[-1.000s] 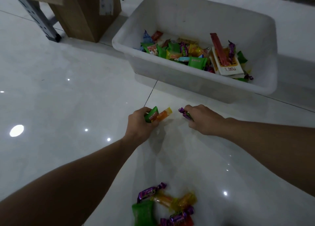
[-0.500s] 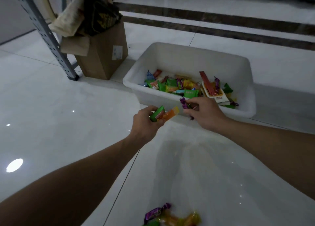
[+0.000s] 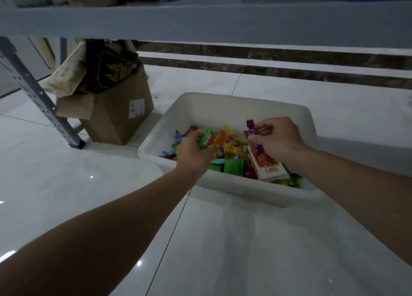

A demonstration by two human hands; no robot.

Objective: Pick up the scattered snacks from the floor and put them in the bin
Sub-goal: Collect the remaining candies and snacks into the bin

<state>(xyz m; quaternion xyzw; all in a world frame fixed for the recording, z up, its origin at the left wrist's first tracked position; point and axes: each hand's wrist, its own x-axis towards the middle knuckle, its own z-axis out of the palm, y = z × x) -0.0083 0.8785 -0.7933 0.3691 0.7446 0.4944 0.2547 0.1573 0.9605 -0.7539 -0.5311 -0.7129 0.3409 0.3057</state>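
**Both arms out fwd, both hands gripping**

L arm [image 3: 111,224] reaches fwd from lower left, forearm bare, wrist straight. L hand [image 3: 195,154] is back-up, fingers curled round snacks [image 3: 211,138]. R arm [image 3: 356,184] comes in from the right edge. R hand [image 3: 277,139] sits a bit higher, knuckles up, pinching a candy [image 3: 252,132] w/ thumb & fingers. Hands apart, not touching.

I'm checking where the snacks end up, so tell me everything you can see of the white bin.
The bin is a white, open-topped rectangular tub, plastic by its look, with rounded corners and a rolled rim. It sits upright on the tiled floor beside a cardboard box. Wrapped snacks cover its bottom. The left hand and right hand hold more snacks above it.
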